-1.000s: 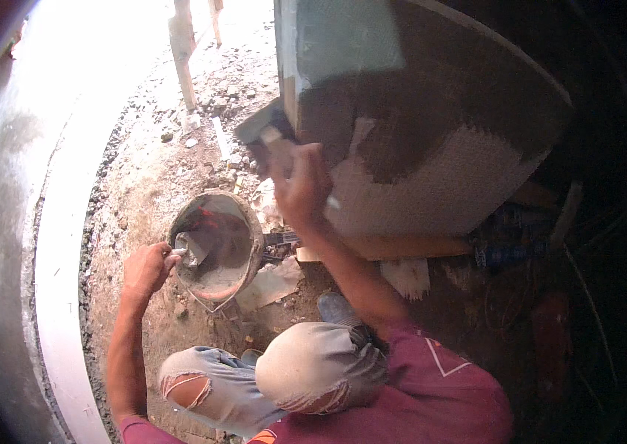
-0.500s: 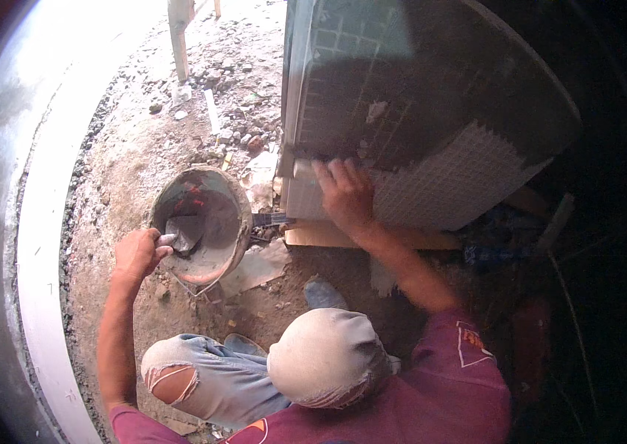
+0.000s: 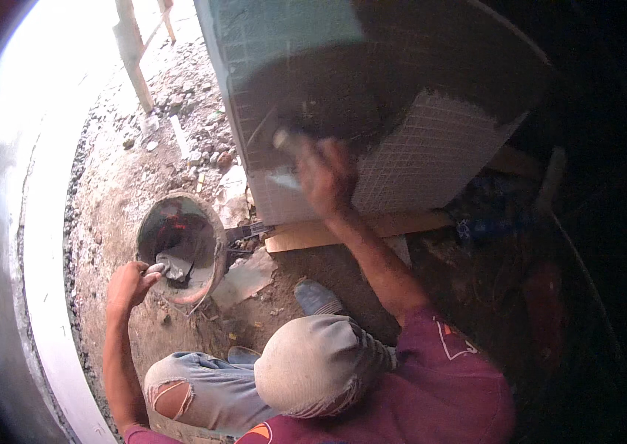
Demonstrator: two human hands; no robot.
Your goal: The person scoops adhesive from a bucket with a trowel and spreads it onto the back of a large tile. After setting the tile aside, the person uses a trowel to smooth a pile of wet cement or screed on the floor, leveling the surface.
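- Head view: the left hand (image 3: 128, 286) pinches the handle of a small trowel (image 3: 177, 266) between thumb and curled fingers, at the near-left rim of a mortar bucket (image 3: 220, 248).
- The small trowel's blade lies inside the bucket, over grey mortar.
- The right hand (image 3: 328, 175) is closed around the pale handle of a plastering trowel (image 3: 285, 139), in front of an upright panel (image 3: 432, 152); motion blur and shadow hide the blade, so whether it touches the surface I cannot tell.
- Smooth dark coating covers the panel's upper part; its lower right shows a pale grid texture.
- A wooden board (image 3: 358, 229) runs along the panel's lower edge.
- Just right of the bucket, a flat scrap (image 3: 247, 280) lies on the dirt.
- Stone rubble (image 3: 193, 96) and a wooden post (image 3: 132, 63) are beyond the bucket.
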